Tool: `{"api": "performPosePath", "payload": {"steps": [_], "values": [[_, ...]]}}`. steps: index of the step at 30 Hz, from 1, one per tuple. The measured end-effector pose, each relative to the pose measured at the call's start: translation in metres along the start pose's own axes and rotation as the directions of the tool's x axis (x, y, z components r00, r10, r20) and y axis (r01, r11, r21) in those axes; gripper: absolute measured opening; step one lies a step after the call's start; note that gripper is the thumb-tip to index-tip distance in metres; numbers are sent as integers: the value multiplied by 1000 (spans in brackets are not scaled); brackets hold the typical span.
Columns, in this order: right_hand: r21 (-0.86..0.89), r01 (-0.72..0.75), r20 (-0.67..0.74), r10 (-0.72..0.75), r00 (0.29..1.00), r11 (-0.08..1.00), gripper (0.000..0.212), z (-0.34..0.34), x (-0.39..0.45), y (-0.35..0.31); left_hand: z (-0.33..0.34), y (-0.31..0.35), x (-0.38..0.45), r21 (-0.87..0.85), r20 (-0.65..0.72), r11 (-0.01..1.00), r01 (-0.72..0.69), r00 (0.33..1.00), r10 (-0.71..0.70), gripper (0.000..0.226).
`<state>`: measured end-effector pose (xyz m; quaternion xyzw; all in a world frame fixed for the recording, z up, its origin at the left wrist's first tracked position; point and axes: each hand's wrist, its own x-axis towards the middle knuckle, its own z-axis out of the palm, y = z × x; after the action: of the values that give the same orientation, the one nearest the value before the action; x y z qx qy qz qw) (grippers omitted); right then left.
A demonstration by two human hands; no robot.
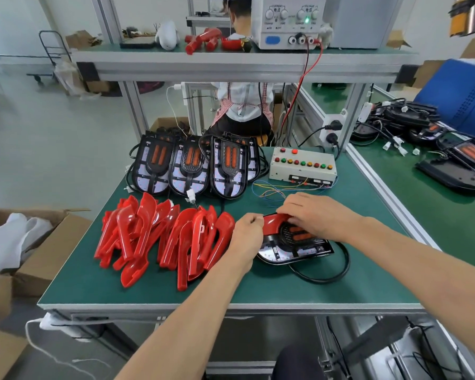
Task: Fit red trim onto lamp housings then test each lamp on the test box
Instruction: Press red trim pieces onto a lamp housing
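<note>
green workbench [148, 283]: left hand [246, 237] pinches the red trim [272, 223] end; right hand [313, 212] presses it onto the lamp housing [294, 246], directly beneath both hands.

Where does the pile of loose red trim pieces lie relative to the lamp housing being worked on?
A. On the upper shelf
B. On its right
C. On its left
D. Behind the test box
C: the red trim pile lies on the mat left of the lamp housing under both hands.

The surface [231, 292] near its front edge lay free. Red trims [159, 237] blocked the left; the test box [302, 167] and loose wires [274, 190] blocked the back.
</note>
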<state>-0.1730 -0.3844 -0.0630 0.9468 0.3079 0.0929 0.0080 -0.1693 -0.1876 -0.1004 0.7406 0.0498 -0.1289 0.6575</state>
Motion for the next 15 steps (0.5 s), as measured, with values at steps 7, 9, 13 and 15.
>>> {"api": "performPosePath", "payload": {"steps": [7,9,13,15], "values": [[527,-599,-45,723,689,603,26,13,-31,19,-3,-3,3,19,-13,1000,-19,1000,19,19],[701,-593,22,819,573,396,20,24,-39,14,-3,-5,5,14,-13,999,-29,999,29,19],[877,-438,54,866,496,196,17,28,-37,3,-4,-3,7,8,-4,1000,-28,1000,28,19],[831,-460,3,824,566,313,25,28,-34,-1,-4,-3,7,12,-7,1000,-28,1000,29,19]]}}
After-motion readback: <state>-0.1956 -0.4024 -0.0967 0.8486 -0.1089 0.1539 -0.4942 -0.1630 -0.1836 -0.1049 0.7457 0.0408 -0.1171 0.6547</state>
